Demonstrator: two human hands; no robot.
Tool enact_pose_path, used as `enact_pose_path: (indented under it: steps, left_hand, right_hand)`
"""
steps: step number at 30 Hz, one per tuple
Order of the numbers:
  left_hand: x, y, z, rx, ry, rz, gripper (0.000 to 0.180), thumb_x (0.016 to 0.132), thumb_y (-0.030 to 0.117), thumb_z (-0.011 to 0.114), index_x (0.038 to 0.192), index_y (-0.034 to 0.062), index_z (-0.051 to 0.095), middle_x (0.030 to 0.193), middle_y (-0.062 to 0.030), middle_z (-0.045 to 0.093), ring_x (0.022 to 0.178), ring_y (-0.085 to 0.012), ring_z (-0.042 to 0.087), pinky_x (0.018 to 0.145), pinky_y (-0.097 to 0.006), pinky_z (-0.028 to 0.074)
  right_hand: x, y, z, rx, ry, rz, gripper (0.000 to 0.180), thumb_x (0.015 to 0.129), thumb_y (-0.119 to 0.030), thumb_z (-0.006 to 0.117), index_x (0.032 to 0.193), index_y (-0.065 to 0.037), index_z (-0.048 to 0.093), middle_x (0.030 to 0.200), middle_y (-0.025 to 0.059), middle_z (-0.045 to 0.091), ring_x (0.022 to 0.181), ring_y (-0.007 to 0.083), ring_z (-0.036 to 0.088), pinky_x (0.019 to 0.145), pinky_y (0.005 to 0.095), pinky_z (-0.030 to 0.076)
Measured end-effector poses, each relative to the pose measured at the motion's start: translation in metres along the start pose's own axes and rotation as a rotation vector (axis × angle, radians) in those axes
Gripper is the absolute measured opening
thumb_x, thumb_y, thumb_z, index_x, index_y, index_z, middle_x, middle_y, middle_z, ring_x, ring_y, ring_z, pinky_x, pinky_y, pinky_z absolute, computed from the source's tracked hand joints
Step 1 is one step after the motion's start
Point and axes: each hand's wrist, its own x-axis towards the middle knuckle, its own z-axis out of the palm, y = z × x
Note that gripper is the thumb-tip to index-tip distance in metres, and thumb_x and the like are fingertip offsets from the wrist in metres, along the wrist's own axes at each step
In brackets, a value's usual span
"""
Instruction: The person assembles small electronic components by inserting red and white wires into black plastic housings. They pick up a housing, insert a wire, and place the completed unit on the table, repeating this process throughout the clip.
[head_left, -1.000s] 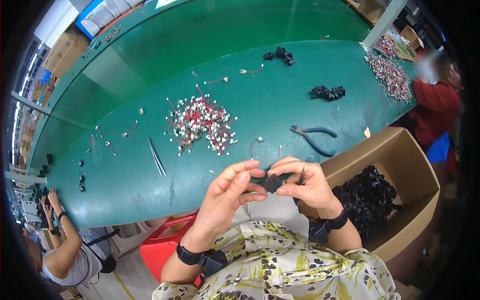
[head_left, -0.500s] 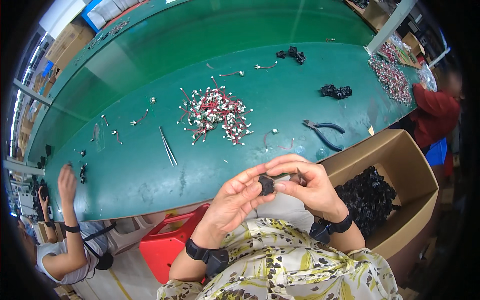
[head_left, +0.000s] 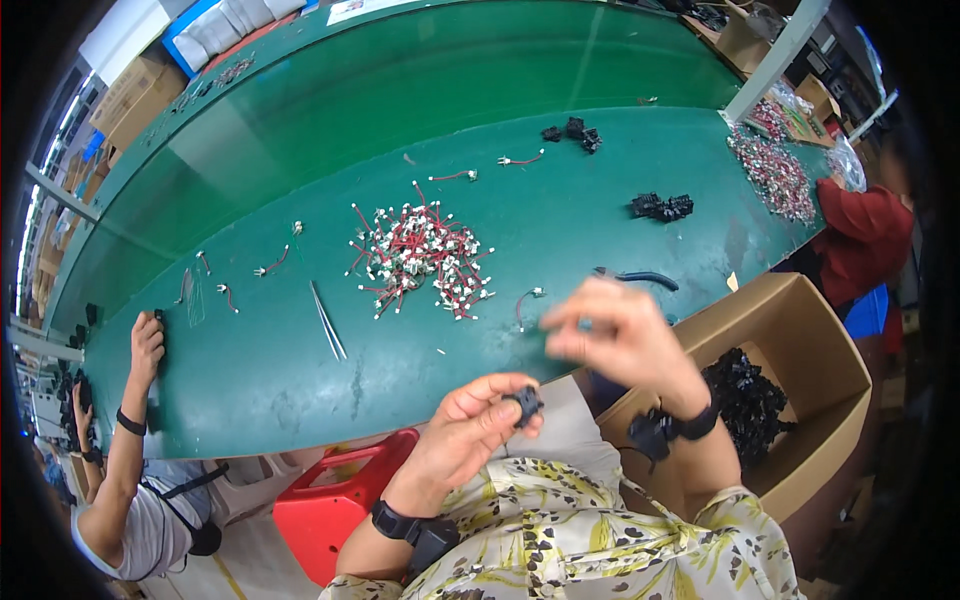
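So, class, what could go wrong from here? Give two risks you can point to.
The left hand pinches the small black part between thumb and fingers, so it could slip and drop.
The right hand partly hides the pliers from view, so it might bump them if it is low enough.

On the workbench (head_left: 240, 385), tweezers (head_left: 327, 325) are laid left of the wired-connector pile (head_left: 425, 255), cutting pliers (head_left: 652, 278) right of it; farther right, parts (head_left: 742, 405) are contained in a cardboard box (head_left: 802, 335).

1 dark, blocky part (head_left: 526, 405) sits between left fingers (head_left: 497, 414).
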Motion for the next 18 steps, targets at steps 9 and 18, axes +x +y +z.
enact_pose_path:
  steps: [9, 18]
  left_hand:
    - [0.009, 0.008, 0.004, -0.109, 0.074, 0.083, 0.035, 0.093, 0.019, 0.062, 0.121, 0.0002, 0.053, 0.114, -0.0144, 0.057, 0.102, -0.026, 0.058, 0.088, -0.039, 0.054]
    - [0.017, 0.003, 0.012, -0.033, 0.132, 0.163, 0.029, 0.092, 0.008, 0.059, 0.119, 0.0004, 0.055, 0.111, -0.0123, 0.059, 0.099, -0.0229, 0.062, 0.087, -0.037, 0.055]
  right_hand:
    - [0.046, 0.016, 0.002, -0.396, -0.147, 0.059, 0.013, 0.079, -0.007, 0.067, 0.091, -0.001, 0.068, 0.088, 0.0164, 0.066, 0.08, 0.0319, 0.065, 0.072, 0.0379, 0.051]
    - [-0.018, 0.019, 0.04, 1.204, 0.162, 0.378, 0.015, 0.088, -0.006, 0.066, 0.102, -0.002, 0.066, 0.088, 0.0055, 0.068, 0.056, 0.0016, 0.047, 0.046, 0.0177, 0.033]
